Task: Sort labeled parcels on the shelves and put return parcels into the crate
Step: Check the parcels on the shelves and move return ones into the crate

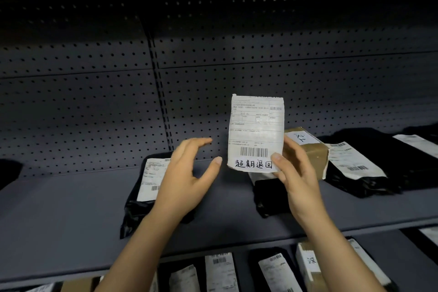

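My right hand (297, 180) holds a small white-labelled parcel (256, 130) upright above the grey shelf (71, 208); the label carries a barcode and a handwritten strip of Chinese characters along its bottom. My left hand (187, 178) hovers just left of the parcel with fingers spread, not touching it. Under my left hand lies a black bag parcel (148, 180) with a white label. A brown cardboard box (310, 149) with a handwritten tag sits behind my right hand. No crate is in view.
Black bag parcels (355, 166) with labels lie on the shelf to the right. A small black parcel (270, 194) rests below the held one. The lower shelf holds several labelled parcels (220, 270) and a box (310, 265). A perforated back panel (94, 106) closes the shelf.
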`<state>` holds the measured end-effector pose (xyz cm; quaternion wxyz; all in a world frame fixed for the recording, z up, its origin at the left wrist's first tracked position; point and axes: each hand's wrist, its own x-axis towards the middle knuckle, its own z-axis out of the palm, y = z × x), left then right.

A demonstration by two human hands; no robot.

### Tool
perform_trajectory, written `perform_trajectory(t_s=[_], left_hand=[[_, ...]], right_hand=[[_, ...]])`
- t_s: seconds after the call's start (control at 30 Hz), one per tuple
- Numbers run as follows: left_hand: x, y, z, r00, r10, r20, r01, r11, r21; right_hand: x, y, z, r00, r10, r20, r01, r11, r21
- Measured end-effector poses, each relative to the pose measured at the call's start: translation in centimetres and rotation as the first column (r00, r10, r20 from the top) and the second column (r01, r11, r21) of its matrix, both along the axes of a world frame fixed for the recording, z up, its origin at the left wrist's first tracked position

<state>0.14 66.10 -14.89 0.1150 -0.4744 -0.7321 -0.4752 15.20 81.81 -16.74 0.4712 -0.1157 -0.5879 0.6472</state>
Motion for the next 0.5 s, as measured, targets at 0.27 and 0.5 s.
perform_trajectory(t_s=[0.27,0.5], left_hand=[[2.7,2.4,1.0,0.922,0.026,-0.386,-0.071,0.992,-0.104],[6.5,6.4,0.2,0.874,-0.104,-0.475,0.025,0.985,-0.171]], right_hand=[[5.5,2.6,-0.5,0.994,-0.109,0.02,0.108,0.993,0.052],[11.3,3.8,-0.9,0.966,-0.257,0.025,0.256,0.966,0.043]])
